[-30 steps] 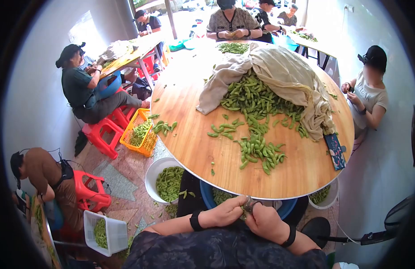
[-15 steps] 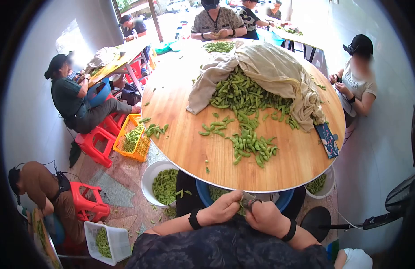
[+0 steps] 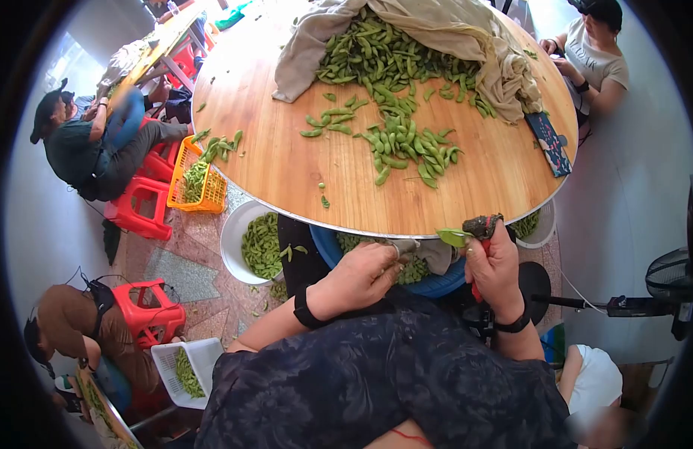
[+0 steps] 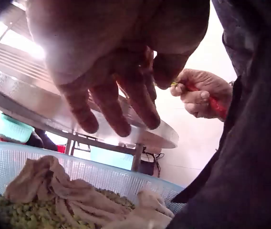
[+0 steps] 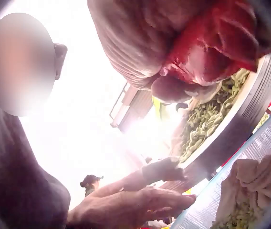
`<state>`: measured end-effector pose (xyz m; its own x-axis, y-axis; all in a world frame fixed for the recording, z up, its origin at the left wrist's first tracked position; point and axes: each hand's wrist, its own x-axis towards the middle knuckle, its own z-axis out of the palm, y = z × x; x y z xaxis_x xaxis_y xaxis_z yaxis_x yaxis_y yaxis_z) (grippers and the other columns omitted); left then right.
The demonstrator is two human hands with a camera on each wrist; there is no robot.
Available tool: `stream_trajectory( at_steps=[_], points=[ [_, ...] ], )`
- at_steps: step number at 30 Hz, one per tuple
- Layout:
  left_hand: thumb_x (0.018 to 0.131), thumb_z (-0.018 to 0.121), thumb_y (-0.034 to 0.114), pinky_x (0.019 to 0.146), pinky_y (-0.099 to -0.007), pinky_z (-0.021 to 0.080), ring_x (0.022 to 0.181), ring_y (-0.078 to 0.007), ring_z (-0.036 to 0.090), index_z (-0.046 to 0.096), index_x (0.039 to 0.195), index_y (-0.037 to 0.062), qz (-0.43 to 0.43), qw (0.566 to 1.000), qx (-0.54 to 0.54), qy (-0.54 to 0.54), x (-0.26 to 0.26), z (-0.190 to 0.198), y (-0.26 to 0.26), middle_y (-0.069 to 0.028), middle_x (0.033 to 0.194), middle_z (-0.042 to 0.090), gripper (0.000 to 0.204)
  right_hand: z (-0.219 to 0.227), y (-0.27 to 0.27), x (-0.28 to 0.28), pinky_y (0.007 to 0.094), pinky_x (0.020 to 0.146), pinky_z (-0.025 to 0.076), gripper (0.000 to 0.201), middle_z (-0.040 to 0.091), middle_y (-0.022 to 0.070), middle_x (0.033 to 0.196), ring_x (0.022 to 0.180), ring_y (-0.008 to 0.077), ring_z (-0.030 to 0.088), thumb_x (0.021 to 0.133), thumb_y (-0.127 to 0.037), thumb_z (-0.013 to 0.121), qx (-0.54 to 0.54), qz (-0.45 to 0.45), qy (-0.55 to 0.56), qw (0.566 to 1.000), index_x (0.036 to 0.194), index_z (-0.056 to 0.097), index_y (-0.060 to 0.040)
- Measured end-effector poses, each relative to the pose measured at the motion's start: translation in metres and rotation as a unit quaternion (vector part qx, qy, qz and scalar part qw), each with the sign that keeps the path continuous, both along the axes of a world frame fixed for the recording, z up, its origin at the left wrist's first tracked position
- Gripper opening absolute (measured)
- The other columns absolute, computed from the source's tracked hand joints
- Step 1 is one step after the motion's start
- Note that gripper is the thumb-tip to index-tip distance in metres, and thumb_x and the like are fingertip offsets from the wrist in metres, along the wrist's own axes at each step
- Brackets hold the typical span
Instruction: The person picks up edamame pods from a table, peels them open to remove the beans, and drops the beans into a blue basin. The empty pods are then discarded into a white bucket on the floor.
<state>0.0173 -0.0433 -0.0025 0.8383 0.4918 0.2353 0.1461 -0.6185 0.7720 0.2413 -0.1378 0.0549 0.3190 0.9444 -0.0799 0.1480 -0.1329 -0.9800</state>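
My right hand (image 3: 497,266) pinches a green soybean pod (image 3: 453,237) at the table's near edge, beside a dark wrapping (image 3: 482,226) on a finger. A red item (image 4: 216,107) lies in that palm; its kind is hidden by the fingers. To the left, my left hand (image 3: 354,277) holds nothing, its fingers loosely extended, with a grey wrapping (image 3: 406,245) on one digit. Below both hands is a blue basin (image 3: 327,243) holding shelled green beans (image 4: 35,214) and a crumpled cloth (image 4: 78,191).
The round wooden table (image 3: 286,172) bears a pile of pods (image 3: 384,52) under a beige cloth (image 3: 444,30), and a dark patterned pouch (image 3: 548,146). A white bucket (image 3: 230,243) and yellow basket (image 3: 178,179) stand left. A fan (image 3: 668,273) and a seated person (image 3: 597,60) are right.
My hands, together before, have come apart; the right has moved right and up with the pod showing. The head view has tilted down.
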Motion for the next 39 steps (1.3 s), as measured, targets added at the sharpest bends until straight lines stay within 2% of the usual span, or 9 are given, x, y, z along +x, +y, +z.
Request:
stream_trajectory(
  at_steps=[3, 7, 9, 12, 21, 24, 27, 35, 39],
  points=[
    [0.086, 0.061, 0.005, 0.079, -0.0336, 0.047, 0.091, -0.0276, 0.059, 0.048, 0.128, -0.0022, 0.100, 0.984, -0.134, -0.055, -0.005, 0.026, -0.010, -0.0160, 0.100, 0.062, 0.044, -0.007, 0.010, -0.004, 0.0319, 0.053, 0.047, 0.015, 0.059, 0.0123, 0.072, 0.058, 0.0187, 0.060, 0.086, -0.006, 0.057, 0.029, 0.077, -0.122, 0.989, 0.100, 0.054, -0.0009],
    [0.086, 0.062, 0.005, 0.076, -0.0312, 0.048, 0.088, -0.0233, 0.061, 0.043, 0.132, -0.0040, 0.072, 0.990, 0.052, -0.111, 0.009, 0.022, 0.005, -0.0147, 0.098, 0.059, 0.050, -0.015, 0.032, -0.032, 0.0328, 0.057, 0.048, 0.022, 0.060, 0.0139, 0.072, 0.062, 0.0258, 0.062, 0.086, -0.008, 0.059, 0.140, 0.202, -0.196, 0.949, 0.106, 0.053, 0.0001],
    [0.084, 0.062, 0.003, 0.080, -0.0338, 0.048, 0.094, -0.0286, 0.060, 0.051, 0.125, -0.0024, 0.113, 0.980, -0.103, -0.124, 0.008, 0.020, 0.007, -0.0163, 0.102, 0.059, 0.042, -0.015, 0.040, -0.034, 0.0320, 0.057, 0.048, 0.024, 0.059, 0.0126, 0.072, 0.062, 0.0244, 0.062, 0.087, -0.008, 0.059, 0.137, 0.155, -0.151, 0.967, 0.109, 0.053, 0.0005],
    [0.078, 0.059, -0.005, 0.090, -0.0399, 0.047, 0.106, -0.0352, 0.058, 0.063, 0.105, 0.0006, 0.132, 0.973, 0.191, 0.009, -0.003, 0.028, 0.034, -0.0192, 0.114, 0.059, 0.028, -0.013, 0.044, -0.022, 0.0311, 0.057, 0.047, 0.028, 0.059, 0.0099, 0.071, 0.061, 0.0218, 0.060, 0.089, -0.009, 0.059, 0.112, 0.108, -0.129, 0.979, 0.114, 0.052, 0.0007],
    [0.078, 0.057, -0.004, 0.102, -0.0436, 0.042, 0.119, -0.0364, 0.052, 0.061, 0.111, -0.0008, 0.250, 0.939, 0.233, 0.047, -0.102, 0.006, 0.073, -0.0160, 0.123, 0.058, 0.033, 0.001, 0.079, 0.003, 0.0464, 0.056, 0.044, 0.012, 0.055, 0.0201, 0.066, 0.065, 0.0406, 0.057, 0.086, -0.010, 0.056, 0.073, 0.147, -0.299, 0.940, 0.090, 0.047, -0.0021],
    [0.076, 0.056, 0.000, 0.106, -0.0471, 0.035, 0.125, -0.0394, 0.045, 0.054, 0.123, -0.0023, 0.310, 0.907, 0.270, 0.094, -0.159, -0.009, 0.076, -0.0199, 0.131, 0.051, 0.046, 0.005, 0.106, -0.004, 0.0438, 0.059, 0.046, 0.015, 0.054, 0.0187, 0.073, 0.069, 0.0380, 0.058, 0.086, -0.013, 0.056, 0.070, 0.190, -0.393, 0.897, 0.088, 0.046, -0.0023],
    [0.075, 0.057, 0.007, 0.110, -0.0487, 0.028, 0.131, -0.0416, 0.035, 0.042, 0.135, -0.0031, 0.507, 0.790, 0.292, 0.184, -0.181, -0.008, 0.067, -0.0245, 0.139, 0.040, 0.063, -0.003, 0.133, -0.027, 0.0444, 0.061, 0.049, 0.016, 0.056, 0.0182, 0.081, 0.069, 0.0376, 0.059, 0.086, -0.015, 0.056, 0.150, 0.208, -0.458, 0.851, 0.091, 0.048, -0.0022],
    [0.078, 0.062, 0.006, 0.105, -0.0454, 0.034, 0.119, -0.0414, 0.047, 0.046, 0.129, -0.0043, 0.387, 0.901, 0.195, -0.003, -0.115, 0.012, 0.037, -0.0247, 0.126, 0.050, 0.054, -0.009, 0.146, -0.038, 0.0412, 0.058, 0.051, 0.016, 0.059, 0.0179, 0.086, 0.068, 0.0357, 0.061, 0.084, -0.012, 0.057, 0.112, 0.216, -0.576, 0.780, 0.094, 0.050, -0.0013],
    [0.085, 0.059, 0.002, 0.080, -0.0314, 0.049, 0.096, -0.0232, 0.061, 0.047, 0.128, -0.0024, 0.236, 0.958, -0.058, -0.151, -0.054, 0.022, 0.039, -0.0153, 0.110, 0.059, 0.045, 0.017, 0.124, -0.029, 0.0396, 0.056, 0.048, 0.016, 0.061, 0.0121, 0.074, 0.068, 0.0312, 0.062, 0.084, -0.008, 0.058, 0.108, 0.200, -0.431, 0.874, 0.096, 0.050, -0.0013]
  ],
)
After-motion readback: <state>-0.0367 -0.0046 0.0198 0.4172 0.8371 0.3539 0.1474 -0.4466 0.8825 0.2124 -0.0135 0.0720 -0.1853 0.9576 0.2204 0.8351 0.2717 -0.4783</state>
